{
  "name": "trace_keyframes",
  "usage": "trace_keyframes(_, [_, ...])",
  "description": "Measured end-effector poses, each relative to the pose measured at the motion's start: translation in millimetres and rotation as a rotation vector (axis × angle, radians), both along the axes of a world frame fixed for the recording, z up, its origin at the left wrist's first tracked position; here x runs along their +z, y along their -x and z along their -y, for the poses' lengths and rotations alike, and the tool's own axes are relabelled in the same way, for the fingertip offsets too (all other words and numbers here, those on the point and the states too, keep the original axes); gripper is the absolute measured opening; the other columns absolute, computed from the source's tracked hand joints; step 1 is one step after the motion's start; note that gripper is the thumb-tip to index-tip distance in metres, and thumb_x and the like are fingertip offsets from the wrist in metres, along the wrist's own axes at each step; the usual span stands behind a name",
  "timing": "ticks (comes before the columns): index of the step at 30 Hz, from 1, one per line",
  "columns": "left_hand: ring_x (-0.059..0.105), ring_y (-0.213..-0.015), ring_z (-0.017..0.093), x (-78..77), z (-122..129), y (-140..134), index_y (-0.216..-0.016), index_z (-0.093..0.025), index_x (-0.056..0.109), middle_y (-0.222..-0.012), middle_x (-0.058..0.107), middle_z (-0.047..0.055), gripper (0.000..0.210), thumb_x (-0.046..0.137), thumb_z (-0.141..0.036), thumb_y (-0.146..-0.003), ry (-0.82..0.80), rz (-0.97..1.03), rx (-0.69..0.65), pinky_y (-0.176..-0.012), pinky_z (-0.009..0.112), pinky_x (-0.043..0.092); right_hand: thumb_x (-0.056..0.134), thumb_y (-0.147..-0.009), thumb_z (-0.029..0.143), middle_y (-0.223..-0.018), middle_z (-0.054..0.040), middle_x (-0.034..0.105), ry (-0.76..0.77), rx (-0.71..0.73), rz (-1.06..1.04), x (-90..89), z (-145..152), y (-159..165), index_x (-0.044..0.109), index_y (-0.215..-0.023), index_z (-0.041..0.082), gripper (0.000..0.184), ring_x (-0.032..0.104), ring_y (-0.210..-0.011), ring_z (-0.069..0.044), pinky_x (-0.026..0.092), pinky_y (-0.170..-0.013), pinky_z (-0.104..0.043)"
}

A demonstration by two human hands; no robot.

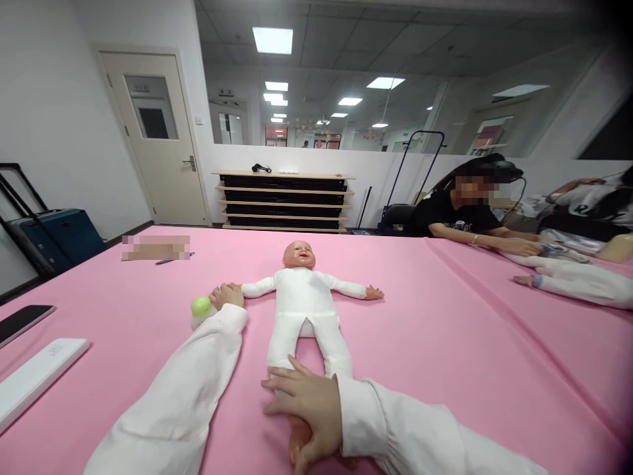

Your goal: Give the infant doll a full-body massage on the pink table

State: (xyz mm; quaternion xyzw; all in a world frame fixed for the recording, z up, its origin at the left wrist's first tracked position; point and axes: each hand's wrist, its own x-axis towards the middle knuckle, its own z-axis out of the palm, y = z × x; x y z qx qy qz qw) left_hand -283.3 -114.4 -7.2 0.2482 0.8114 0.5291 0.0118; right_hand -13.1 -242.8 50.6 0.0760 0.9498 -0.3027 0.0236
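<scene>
A baby doll [307,293] in a white suit lies on its back, its arms spread and its head away from me. My right hand [309,402] is open with spread fingers over the doll's lower legs, partly hiding its feet. My left hand [228,296] rests beside the doll's hand on the left, fingers slightly bent and apart; its fingertips are partly hidden. Just left of it stands a small white container with a green top [201,307], partly covered by my sleeve. Whether my fingers touch the container, I cannot tell.
A pink cloth [425,343] covers the table. A white slab-like device [42,376] and a dark phone [24,322] lie at left. Farther back are a pen [174,258] and a blurred item [155,248]. At right, a person [459,211] works by another doll [583,280].
</scene>
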Motion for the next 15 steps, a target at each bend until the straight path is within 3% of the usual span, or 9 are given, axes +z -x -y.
trace_keyframes(4, [0.038, -0.122, 0.035, 1.3, 3.2, -5.8, -0.104, -0.007, 0.055, -0.118, 0.051, 0.024, 0.032, 0.043, -0.019, -0.077, 0.006, -0.037, -0.003, -0.101, 0.054, 0.020, 0.071, -0.063, 0.033, -0.139, -0.0072, 0.040, -0.113, 0.111, -0.092, -1.9, 4.5, 5.6, 0.047, -0.126, 0.025, 0.069, 0.017, -0.137, -0.025, -0.011, -0.108, -0.052])
trace_keyframes(7, [0.039, -0.123, 0.029, -2.2, 21.6, -23.6, -0.109, -0.009, 0.053, -0.121, 0.051, 0.019, 0.035, 0.043, -0.017, -0.076, -0.057, -0.125, -0.105, -0.105, 0.046, 0.022, 0.069, -0.062, 0.033, -0.132, -0.0066, 0.049, -0.225, 0.220, -0.133, -8.7, 5.9, 5.8, 0.054, -0.116, 0.020, 0.057, 0.024, -0.135, -0.024, -0.012, -0.108, -0.051])
trace_keyframes(9, [0.044, -0.117, 0.027, -6.5, 48.3, -43.8, -0.105, -0.012, 0.054, -0.114, 0.055, 0.015, 0.031, 0.042, -0.021, -0.078, -0.187, -0.270, -0.269, -0.104, 0.045, 0.027, 0.065, -0.066, 0.032, -0.123, -0.0040, 0.056, -0.308, 0.226, -0.175, -19.0, 5.3, 6.3, 0.059, -0.104, 0.019, 0.041, 0.032, -0.130, -0.022, -0.008, -0.109, -0.049])
trace_keyframes(12, [0.051, -0.106, 0.023, -10.0, 105.7, -78.1, -0.106, -0.016, 0.052, -0.108, 0.057, 0.011, 0.028, 0.038, -0.027, -0.085, -0.392, -0.370, -0.494, -0.095, 0.043, 0.039, 0.056, -0.076, 0.030, -0.101, -0.0013, 0.064, -0.395, 0.218, -0.226, -37.7, 3.8, 12.2, 0.061, -0.085, 0.018, 0.016, 0.049, -0.109, -0.017, 0.010, -0.110, -0.042])
trace_keyframes(15, [0.053, -0.104, 0.022, -8.2, 159.7, -102.4, -0.106, -0.019, 0.054, -0.109, 0.056, 0.009, 0.026, 0.039, -0.027, -0.087, -0.493, -0.337, -0.755, -0.088, 0.039, 0.046, 0.051, -0.083, 0.029, -0.078, -0.0004, 0.063, -0.310, 0.104, -0.259, -48.2, 3.6, 24.1, 0.057, -0.073, 0.017, 0.016, 0.053, -0.085, -0.012, 0.030, -0.101, -0.031])
